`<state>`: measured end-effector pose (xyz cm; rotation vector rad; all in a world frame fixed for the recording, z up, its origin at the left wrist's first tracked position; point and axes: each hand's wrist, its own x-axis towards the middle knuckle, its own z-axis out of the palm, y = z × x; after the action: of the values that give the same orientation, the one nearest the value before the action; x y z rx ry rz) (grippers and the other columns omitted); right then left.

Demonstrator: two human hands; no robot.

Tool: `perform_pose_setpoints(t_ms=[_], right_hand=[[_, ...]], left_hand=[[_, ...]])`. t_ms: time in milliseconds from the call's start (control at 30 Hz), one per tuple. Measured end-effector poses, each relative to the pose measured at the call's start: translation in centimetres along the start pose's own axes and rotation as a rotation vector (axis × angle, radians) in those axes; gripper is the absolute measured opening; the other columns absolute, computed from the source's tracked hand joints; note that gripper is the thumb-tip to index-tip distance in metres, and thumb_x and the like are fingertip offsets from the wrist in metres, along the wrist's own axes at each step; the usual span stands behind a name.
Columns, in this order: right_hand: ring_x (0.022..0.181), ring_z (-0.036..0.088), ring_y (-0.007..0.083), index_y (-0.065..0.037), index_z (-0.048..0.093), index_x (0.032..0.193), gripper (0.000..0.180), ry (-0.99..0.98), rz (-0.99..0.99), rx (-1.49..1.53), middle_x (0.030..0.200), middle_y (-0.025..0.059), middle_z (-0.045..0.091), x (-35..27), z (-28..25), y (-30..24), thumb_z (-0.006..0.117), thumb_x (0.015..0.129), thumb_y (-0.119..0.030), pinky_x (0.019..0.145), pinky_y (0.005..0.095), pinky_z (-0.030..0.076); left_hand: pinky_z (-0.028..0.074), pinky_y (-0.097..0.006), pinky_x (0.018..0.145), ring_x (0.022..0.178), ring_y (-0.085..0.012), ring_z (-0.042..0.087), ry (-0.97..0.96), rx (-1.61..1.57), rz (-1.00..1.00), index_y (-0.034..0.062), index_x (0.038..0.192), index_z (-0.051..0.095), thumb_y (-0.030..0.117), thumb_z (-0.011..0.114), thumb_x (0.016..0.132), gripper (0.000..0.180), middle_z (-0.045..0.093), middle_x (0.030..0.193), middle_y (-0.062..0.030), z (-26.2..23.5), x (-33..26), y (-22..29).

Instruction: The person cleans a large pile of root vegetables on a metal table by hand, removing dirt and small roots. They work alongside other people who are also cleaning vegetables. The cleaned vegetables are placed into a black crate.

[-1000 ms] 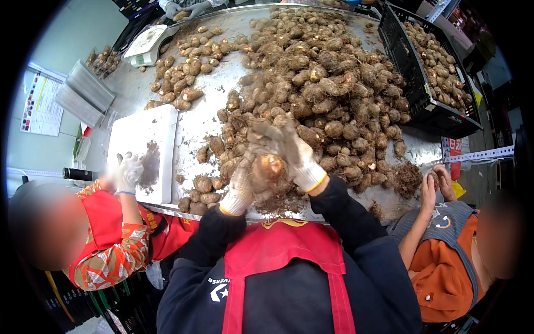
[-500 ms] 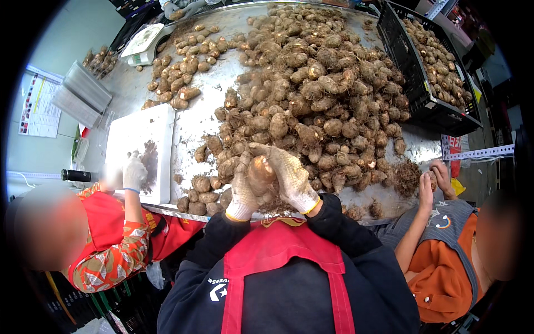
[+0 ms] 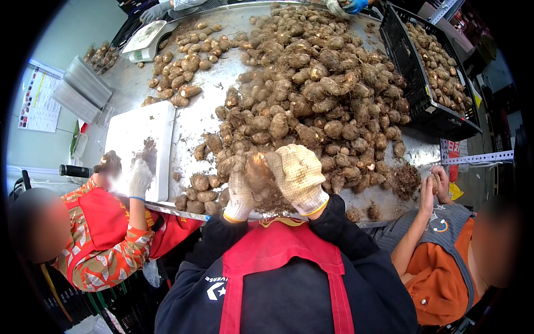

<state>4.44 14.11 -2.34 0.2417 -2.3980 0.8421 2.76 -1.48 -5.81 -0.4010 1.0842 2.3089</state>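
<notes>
Both my hands wear dirty white knit gloves. My left hand and my right hand close together around one brown, hairy taro root, held just above the near edge of the metal table. Its pale cut top shows between my fingers. A big heap of taro roots lies right behind my hands. Several loose roots and bits of trimmed fibre sit at the table edge under my hands.
A white board lies to my left, where a person in red rests a gloved hand. A black crate of roots stands at right. Another person's bare hands work at the right edge. A scale stands far left.
My hands have drawn the root back from the heap toward me and closed more tightly around it. The gloved hand of the person on my left shifted on the white board.
</notes>
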Motion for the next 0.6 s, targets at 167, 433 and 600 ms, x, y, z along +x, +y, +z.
perform_pose_setpoints(t_ms=[167, 433, 600], right_hand=[[0.067, 0.057, 0.0322, -0.006, 0.063, 0.086, 0.011, -0.021, -0.114, 0.268, 0.075, 0.0117, 0.059, 0.1, -1.3, -1.6, 0.069, 0.086, -0.015, 0.059, 0.0418, 0.045], [0.092, 0.063, 0.0299, -0.003, 0.061, 0.119, 0.040, -0.111, 0.313, 0.487, 0.107, 0.0149, 0.063, 0.3, -2.6, -1.0, 0.074, 0.082, -0.013, 0.079, 0.0387, 0.051], [0.093, 0.064, 0.0304, -0.003, 0.064, 0.112, 0.032, -0.058, 0.135, 0.440, 0.102, 0.0147, 0.065, 0.9, -1.8, -1.1, 0.072, 0.082, -0.007, 0.080, 0.0381, 0.052]], left_hand=[[0.057, -0.038, 0.084, 0.108, -0.0253, 0.063, 0.200, -0.139, 0.067, 0.0098, 0.134, 0.052, 0.056, 0.040, 0.098, 0.059, 0.061, 0.126, -0.0113, 2.7, -0.4, 0.6], [0.057, -0.028, 0.049, 0.080, -0.0216, 0.069, -0.113, -0.281, -0.114, 0.0101, 0.123, 0.058, 0.064, 0.045, 0.093, 0.063, 0.069, 0.105, -0.0084, -0.8, 0.4, 0.9], [0.054, -0.030, 0.075, 0.089, -0.0170, 0.064, 0.059, 0.272, 0.412, 0.0053, 0.115, 0.059, 0.050, 0.043, 0.101, 0.050, 0.065, 0.105, -0.0074, 1.6, 0.0, 0.0]])
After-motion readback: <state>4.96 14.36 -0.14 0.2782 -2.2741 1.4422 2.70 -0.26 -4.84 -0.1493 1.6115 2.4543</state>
